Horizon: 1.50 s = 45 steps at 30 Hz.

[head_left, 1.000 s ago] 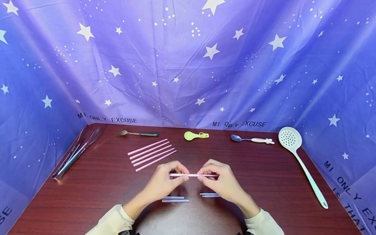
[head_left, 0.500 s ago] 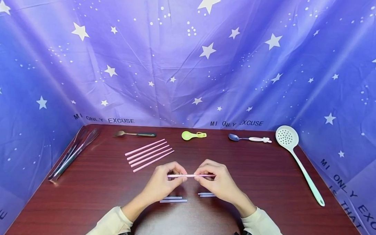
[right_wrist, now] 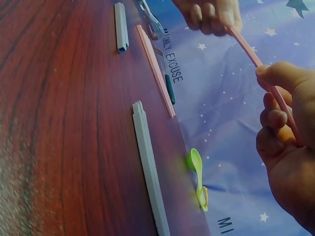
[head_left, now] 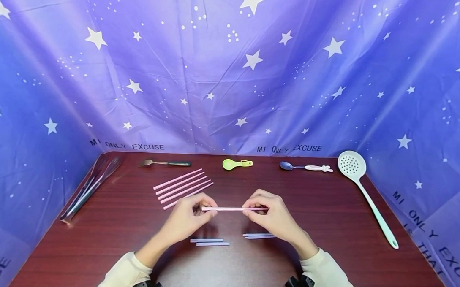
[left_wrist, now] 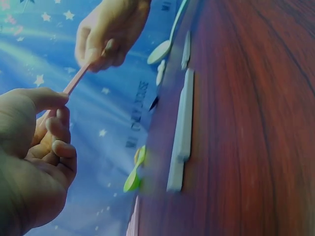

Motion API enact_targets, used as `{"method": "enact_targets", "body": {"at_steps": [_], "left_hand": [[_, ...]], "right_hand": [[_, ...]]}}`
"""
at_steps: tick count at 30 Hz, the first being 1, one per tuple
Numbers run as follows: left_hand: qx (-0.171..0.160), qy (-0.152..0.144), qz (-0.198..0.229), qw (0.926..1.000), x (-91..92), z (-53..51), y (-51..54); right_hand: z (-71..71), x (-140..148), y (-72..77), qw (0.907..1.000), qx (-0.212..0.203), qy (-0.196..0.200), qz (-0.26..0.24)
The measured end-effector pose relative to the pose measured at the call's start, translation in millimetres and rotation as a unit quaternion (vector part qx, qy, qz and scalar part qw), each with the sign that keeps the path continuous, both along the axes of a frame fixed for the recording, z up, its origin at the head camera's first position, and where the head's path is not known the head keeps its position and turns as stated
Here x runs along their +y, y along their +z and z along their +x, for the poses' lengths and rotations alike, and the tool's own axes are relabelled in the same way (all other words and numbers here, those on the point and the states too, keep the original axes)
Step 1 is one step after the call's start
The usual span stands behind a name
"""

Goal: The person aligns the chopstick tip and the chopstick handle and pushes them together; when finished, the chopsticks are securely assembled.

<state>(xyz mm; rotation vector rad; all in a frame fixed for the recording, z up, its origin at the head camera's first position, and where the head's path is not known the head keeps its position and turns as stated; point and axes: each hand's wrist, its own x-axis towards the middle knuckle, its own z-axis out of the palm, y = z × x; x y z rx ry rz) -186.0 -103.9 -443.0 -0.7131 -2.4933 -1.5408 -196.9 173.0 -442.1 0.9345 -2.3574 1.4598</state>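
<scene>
A slim pink chopstick (head_left: 229,209) is held level above the table between both hands. My left hand (head_left: 187,214) pinches its left end between thumb and fingers. On its right part, my right hand (head_left: 272,211) pinches it, with the tip running back under the palm. Below the hands lie short grey-blue chopstick sections: two at the left (head_left: 213,244) and a pair at the right (head_left: 258,236), partly behind the right hand. The right wrist view shows a narrower stub on the end of one grey section (right_wrist: 147,162). Several pink chopsticks (head_left: 183,186) lie side by side beyond my left hand.
Along the back edge are a fork (head_left: 168,163), a green measuring spoon (head_left: 234,164) and a blue spoon with a white handle (head_left: 305,167). A whisk-like utensil in clear wrap (head_left: 87,193) lies far left, a slotted skimmer (head_left: 369,199) far right. A starry curtain (head_left: 224,75) surrounds the table.
Both hands were close together at a seam in the pink chopstick's middle, and the seam closed. My left hand has since moved left to its end; the right hand shifted slightly right.
</scene>
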Motion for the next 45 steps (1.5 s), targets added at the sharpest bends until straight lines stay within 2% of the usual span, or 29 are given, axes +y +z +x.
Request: {"method": "enact_targets", "body": {"at_steps": [5,12,17,23,28,34,39,45], "left_hand": [[0.006,0.016,-0.01,0.9998,-16.7,3.9,1.6],[0.011,0.01,-0.037,0.9992,-26.2,11.3,-0.3],[0.016,0.032,-0.036,0.9987,-36.6,12.6,-1.9],[0.026,0.064,-0.029,0.9972,-59.7,11.8,-8.9],[0.015,0.088,-0.022,0.9957,-81.4,9.0,-16.6],[-0.01,0.135,-0.03,0.9904,-100.0,-1.0,-29.4],[-0.025,0.162,-0.063,0.9845,-106.8,-7.6,-36.4],[-0.018,0.192,-0.092,0.977,-108.0,-10.1,-41.8]], "right_hand": [[-1.4,2,2.0,0.9999,-0.001,0.001,0.012],[-0.1,1,-2.4,0.9996,-0.01,0.006,0.026],[-1.4,-2,-3.5,0.9998,-0.008,0.009,0.019],[-6.6,1,-6.3,0.9999,-0.011,0.006,0.007],[-9.9,11,-11.4,0.9997,-0.022,-0.007,0.003],[-8.3,23,-20.5,0.9994,-0.019,-0.022,0.016],[-6.2,31,-29.6,0.9993,-0.013,-0.025,0.025],[-1.7,41,-36.4,0.9988,-0.026,-0.02,0.037]]}}
